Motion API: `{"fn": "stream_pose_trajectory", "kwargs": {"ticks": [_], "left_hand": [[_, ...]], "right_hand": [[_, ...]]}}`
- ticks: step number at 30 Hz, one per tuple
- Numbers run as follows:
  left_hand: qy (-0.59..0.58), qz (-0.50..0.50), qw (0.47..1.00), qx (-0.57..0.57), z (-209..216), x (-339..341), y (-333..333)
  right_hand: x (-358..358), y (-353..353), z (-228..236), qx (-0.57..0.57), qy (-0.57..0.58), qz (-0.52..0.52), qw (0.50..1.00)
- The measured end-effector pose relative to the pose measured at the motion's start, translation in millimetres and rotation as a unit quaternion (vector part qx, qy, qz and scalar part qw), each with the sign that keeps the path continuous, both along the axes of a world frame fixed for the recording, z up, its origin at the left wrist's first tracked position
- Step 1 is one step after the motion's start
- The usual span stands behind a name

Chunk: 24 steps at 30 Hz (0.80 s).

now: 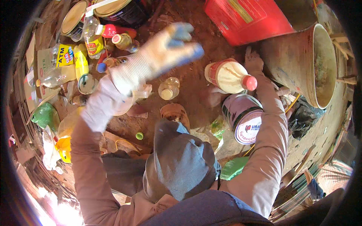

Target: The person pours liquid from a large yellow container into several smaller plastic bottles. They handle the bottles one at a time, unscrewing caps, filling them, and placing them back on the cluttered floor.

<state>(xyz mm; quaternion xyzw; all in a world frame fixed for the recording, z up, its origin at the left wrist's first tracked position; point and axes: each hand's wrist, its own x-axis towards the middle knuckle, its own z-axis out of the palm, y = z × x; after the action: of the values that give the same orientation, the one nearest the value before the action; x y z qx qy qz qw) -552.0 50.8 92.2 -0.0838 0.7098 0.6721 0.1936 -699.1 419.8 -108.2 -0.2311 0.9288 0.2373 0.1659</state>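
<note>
My left hand (174,49), in a white knit glove with blue on the fingers, is raised over the middle of the dirt floor. Motion smears it slightly; its fingers are apart and nothing shows in them. Farther right, my right hand (255,61) reaches into the shade by the base of a red bucket (247,22). One finger is stretched out; whether it touches the bucket I cannot tell. Beside that forearm stands a cream-coloured bottle (232,77) with a red cap. A small clear bottle (169,89) with a pale cap is nearer me, below the left hand.
A big grey-brown bucket (292,60) leans on its side at right. A dark paint pail (235,109) with a white lid lies below the cream bottle. Several bottles, including a yellow-labelled one (93,37), and paint cans (73,20) crowd the far left. Black plastic (303,116) lies right.
</note>
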Motion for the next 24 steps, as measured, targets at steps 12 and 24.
{"fn": "stream_pose_trajectory", "kwargs": {"ticks": [12,24], "left_hand": [[0.286,-0.104,0.899,-0.314,30.5,70.5,108.8],[0.272,-0.117,0.916,-0.272,27.7,92.3,106.9]], "right_hand": [[-11.9,14.8,-11.1,-0.126,-0.05,-0.05,0.99],[-13.0,11.4,-1.1,-0.058,-0.067,-0.043,0.995]]}}
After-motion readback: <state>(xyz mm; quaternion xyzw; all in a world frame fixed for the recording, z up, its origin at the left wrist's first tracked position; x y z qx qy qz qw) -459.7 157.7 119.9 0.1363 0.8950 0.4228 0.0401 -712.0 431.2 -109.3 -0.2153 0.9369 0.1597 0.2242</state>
